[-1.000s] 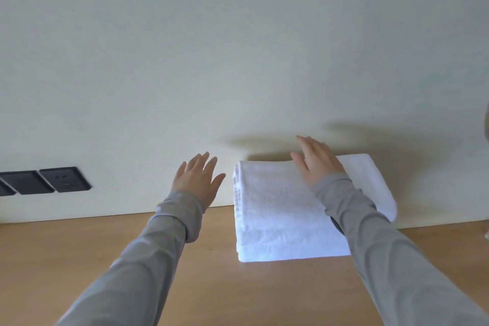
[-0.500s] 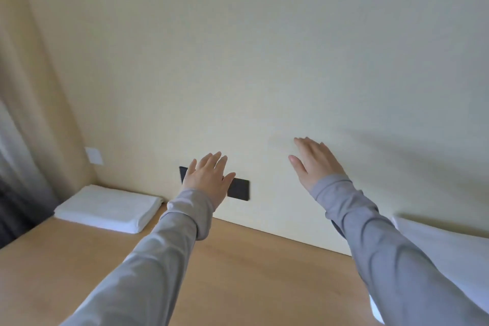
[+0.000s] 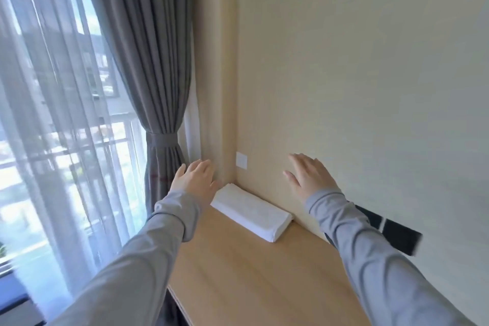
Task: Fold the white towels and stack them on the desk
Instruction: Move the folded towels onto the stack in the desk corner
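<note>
A folded white towel (image 3: 251, 211) lies in the far left corner of the wooden desk (image 3: 254, 278), against the wall. My left hand (image 3: 195, 179) hovers above the towel's left end with straight fingers, holding nothing. My right hand (image 3: 308, 174) is raised to the right of the towel, fingers spread, also holding nothing. Neither hand touches the towel. The stack of towels seen a moment ago is out of view.
A grey curtain (image 3: 161, 87) tied at its middle and a sheer white curtain (image 3: 53, 127) hang over the window left of the desk. Black wall sockets (image 3: 391, 233) sit on the wall at right, and a white switch plate (image 3: 241, 160) sits above the towel.
My view has swung left from the towel stack to the desk's corner by the window. Both hands left the stack and now hover open near the single folded towel.
</note>
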